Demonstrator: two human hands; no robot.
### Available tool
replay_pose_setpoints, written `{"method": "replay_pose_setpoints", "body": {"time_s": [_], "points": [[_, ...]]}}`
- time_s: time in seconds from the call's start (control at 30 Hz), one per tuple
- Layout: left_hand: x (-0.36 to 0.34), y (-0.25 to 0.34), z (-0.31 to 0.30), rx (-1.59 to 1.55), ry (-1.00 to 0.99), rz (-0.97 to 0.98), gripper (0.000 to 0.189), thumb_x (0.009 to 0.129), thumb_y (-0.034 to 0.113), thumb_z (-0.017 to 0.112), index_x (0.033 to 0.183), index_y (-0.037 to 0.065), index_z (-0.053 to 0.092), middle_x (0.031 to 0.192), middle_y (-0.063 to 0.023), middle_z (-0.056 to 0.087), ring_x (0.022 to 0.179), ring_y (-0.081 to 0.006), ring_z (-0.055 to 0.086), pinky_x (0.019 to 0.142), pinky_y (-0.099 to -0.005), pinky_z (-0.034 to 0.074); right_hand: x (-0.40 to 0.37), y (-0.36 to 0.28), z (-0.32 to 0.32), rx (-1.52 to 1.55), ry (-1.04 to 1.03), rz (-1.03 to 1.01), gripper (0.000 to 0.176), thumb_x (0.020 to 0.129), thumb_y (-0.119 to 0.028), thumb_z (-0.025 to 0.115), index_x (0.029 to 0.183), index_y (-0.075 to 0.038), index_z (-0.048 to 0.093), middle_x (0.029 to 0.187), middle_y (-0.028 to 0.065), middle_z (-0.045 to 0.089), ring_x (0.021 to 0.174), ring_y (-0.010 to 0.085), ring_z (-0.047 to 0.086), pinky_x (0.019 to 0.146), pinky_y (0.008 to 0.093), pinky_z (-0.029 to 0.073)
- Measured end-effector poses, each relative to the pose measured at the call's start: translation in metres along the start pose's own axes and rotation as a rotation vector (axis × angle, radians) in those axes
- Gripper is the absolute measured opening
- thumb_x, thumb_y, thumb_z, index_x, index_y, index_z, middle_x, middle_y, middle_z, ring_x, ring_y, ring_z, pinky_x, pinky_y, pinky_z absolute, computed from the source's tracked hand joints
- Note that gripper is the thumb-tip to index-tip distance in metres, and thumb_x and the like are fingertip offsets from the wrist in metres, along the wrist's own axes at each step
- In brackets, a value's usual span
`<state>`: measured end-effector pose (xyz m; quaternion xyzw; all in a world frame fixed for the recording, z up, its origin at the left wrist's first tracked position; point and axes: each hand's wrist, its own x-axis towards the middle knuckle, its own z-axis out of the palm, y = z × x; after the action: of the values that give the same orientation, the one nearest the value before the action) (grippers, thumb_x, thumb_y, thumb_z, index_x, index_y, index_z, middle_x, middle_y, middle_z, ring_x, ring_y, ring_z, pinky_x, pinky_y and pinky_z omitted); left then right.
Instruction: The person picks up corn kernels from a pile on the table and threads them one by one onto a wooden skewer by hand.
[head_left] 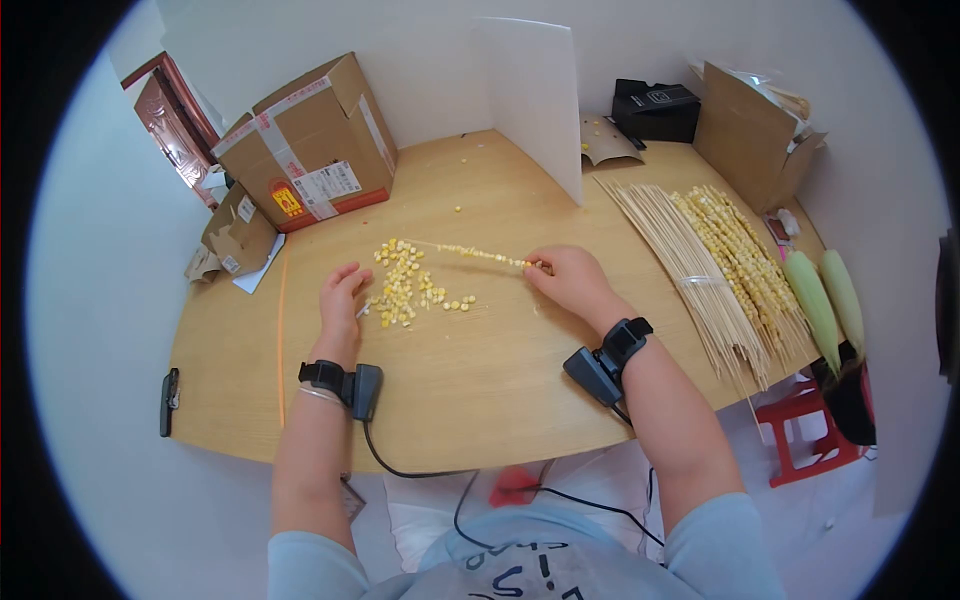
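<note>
- Right hand [568, 280]: fingertips pinched tight on one end of a thin wooden skewer threaded with yellow corn kernels [480, 255], held low over the round light-wood table [480, 390].
- Left hand [342, 298]: at the left edge of a loose pile of yellow corn kernels [405, 290], fingers curled; cannot tell whether a kernel is held.
- Further right: fan of bare bamboo sticks [680, 270], just beside a row of finished corn skewers [740, 250].
- Back left: taped brown cardboard box [310, 140].

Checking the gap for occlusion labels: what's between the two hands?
Head view: a kernel pile lies by the left hand, and a skewer strung with kernels runs from over the pile to the right hand, on the table.
</note>
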<state>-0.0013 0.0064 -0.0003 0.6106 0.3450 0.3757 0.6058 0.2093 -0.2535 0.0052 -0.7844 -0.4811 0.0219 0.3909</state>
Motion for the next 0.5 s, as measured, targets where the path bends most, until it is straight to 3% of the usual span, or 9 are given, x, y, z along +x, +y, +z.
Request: {"method": "replay_pose_setpoints", "body": {"time_s": [0.17, 0.23, 0.37, 0.47, 0.5], "points": [[0.003, 0.001, -0.01, -0.14, -0.033, 0.019, 0.036, 0.079, 0.007, 0.054, 0.113, -0.003, 0.048, 0.092, -0.0119, 0.062, 0.089, -0.0189, 0.06, 0.078, -0.0275, 0.045, 0.001, 0.002, 0.002, 0.036, -0.009, 0.003, 0.022, 0.078, -0.025, 0.058, 0.088, -0.006, 0.066, 0.08, 0.0119, 0.064, 0.076, 0.0272, 0.06, 0.068, 0.0359, 0.047], [-0.012, 0.015, -0.005, -0.004, -0.002, -0.049, 0.039, 0.077, 0.01, 0.057, 0.113, -0.001, 0.047, 0.092, -0.0101, 0.061, 0.088, -0.0175, 0.06, 0.073, -0.0256, 0.044, 0.002, 0.002, 0.001, 0.041, -0.021, -0.001, 0.023, 0.078, -0.025, 0.058, 0.088, -0.006, 0.066, 0.08, 0.0118, 0.064, 0.076, 0.0269, 0.061, 0.068, 0.0354, 0.048], [-0.026, 0.021, -0.002, 0.146, 0.063, -0.008, 0.037, 0.075, 0.012, 0.059, 0.109, 0.001, 0.05, 0.09, -0.0078, 0.06, 0.084, -0.0161, 0.059, 0.068, -0.0251, 0.043, 0.002, 0.004, 0.004, 0.054, -0.01, 0.0, 0.024, 0.078, -0.026, 0.058, 0.091, -0.006, 0.066, 0.081, 0.0122, 0.065, 0.077, 0.0255, 0.061, 0.069, 0.0348, 0.048], [-0.026, 0.004, -0.014, 0.279, 0.014, -0.059, 0.034, 0.075, 0.013, 0.06, 0.106, 0.002, 0.052, 0.089, -0.0064, 0.059, 0.079, -0.0148, 0.058, 0.066, -0.0251, 0.043, 0.003, 0.004, 0.006, 0.025, -0.019, -0.021, 0.025, 0.078, -0.026, 0.058, 0.092, -0.007, 0.066, 0.082, 0.0126, 0.065, 0.078, 0.025, 0.062, 0.069, 0.0348, 0.048], [-0.024, -0.003, -0.016, 0.406, 0.027, 0.032, 0.032, 0.075, 0.012, 0.06, 0.104, 0.003, 0.053, 0.088, -0.0059, 0.059, 0.078, -0.0132, 0.056, 0.065, -0.0243, 0.043, 0.004, 0.004, 0.004, -0.002, -0.013, -0.014, 0.025, 0.078, -0.026, 0.058, 0.092, -0.007, 0.066, 0.083, 0.0128, 0.065, 0.079, 0.025, 0.062, 0.069, 0.0348, 0.048]]}}
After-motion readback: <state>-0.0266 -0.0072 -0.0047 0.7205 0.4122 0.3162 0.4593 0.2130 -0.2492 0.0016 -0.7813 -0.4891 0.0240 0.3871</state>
